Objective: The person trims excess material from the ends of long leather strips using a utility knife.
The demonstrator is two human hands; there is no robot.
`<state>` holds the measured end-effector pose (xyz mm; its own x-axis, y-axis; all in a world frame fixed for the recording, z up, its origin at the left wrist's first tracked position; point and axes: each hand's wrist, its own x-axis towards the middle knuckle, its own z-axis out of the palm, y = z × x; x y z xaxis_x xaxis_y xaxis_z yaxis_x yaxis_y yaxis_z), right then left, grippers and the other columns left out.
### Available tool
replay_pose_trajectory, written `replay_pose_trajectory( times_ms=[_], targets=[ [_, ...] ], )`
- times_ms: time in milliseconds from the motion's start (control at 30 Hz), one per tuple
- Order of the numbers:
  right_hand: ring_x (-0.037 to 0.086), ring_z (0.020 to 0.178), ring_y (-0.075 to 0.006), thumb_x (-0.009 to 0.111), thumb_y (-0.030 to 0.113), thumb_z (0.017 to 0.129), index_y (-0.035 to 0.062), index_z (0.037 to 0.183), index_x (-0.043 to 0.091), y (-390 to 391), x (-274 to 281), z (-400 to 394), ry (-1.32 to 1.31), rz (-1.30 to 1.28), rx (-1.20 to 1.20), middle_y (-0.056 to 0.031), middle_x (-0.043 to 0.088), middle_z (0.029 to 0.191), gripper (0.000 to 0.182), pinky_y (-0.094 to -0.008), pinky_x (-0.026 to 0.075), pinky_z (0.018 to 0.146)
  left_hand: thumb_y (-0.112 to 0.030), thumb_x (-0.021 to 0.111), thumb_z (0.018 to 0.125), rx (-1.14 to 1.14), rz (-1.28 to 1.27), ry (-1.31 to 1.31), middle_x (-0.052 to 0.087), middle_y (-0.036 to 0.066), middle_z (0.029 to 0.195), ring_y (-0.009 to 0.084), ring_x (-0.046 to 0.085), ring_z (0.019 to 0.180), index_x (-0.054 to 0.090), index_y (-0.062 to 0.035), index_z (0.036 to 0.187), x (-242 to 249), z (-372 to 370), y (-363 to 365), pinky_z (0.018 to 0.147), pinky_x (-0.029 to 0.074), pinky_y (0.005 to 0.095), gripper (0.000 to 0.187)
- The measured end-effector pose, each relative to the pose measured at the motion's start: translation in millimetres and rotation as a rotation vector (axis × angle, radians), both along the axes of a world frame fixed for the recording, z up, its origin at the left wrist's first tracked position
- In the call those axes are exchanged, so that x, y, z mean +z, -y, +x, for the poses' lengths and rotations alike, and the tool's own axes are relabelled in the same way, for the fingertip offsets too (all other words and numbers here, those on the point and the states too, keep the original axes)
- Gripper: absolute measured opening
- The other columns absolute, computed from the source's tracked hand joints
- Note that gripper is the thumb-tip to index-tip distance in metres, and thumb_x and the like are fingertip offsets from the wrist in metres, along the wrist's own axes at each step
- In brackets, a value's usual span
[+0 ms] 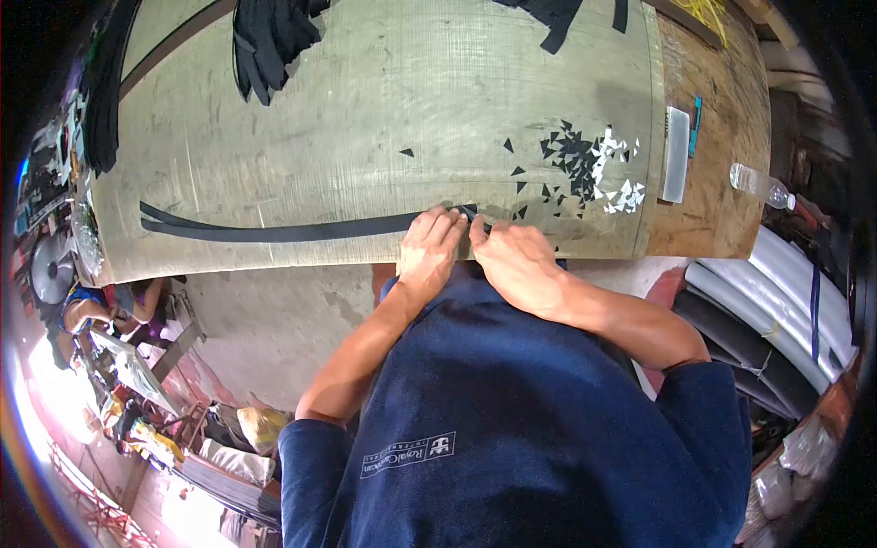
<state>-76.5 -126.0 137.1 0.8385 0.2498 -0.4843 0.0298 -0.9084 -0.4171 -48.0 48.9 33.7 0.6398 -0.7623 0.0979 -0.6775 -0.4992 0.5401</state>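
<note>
A long black strip [301, 230] lies along the near edge of the worktable, its far left end splitting into two layers. My left hand [429, 242] is over the strip's right end, fingers together and gripping it. Beside it, my right hand [521, 265] is closed at the strip's tip, thumb and fingers bent inward. A small dark bit shows at the right fingertips, but what it is stays hidden. Just beyond my right hand are scattered small black triangles [575, 163] and white triangles [628, 195].
Bundles of black strips [265, 46] lie at the table's far side. On the right are a pale flat bar [675, 155], a teal tool [697, 126] and a clear plastic bottle [761, 185]. Rolls of sheet material [776, 301] stand at right. Another person [87, 310] is at lower left.
</note>
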Motion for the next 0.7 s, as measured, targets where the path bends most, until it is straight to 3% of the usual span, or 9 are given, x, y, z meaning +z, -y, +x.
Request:
replay_pose_trajectory(
  times_ms=[700],
  targets=[
    [0.07, 0.072, -0.0397, 0.054, 0.005, 0.082, -0.0106, 0.127, 0.052, 18.4, -9.5, -13.3, -0.003, 0.063, -0.011, -0.0261, 0.067, 0.083, 0.047, -0.0471, 0.056, 0.061, -0.007, 0.06, 0.075, 0.023, 0.007, 0.04, 0.063, 0.008, 0.113, 0.027, 0.057, 0.113, 0.068, -0.0034, 0.111, -1.9, -2.8, 1.7, 0.097, 0.048, 0.0404, 0.038]
  ],
)
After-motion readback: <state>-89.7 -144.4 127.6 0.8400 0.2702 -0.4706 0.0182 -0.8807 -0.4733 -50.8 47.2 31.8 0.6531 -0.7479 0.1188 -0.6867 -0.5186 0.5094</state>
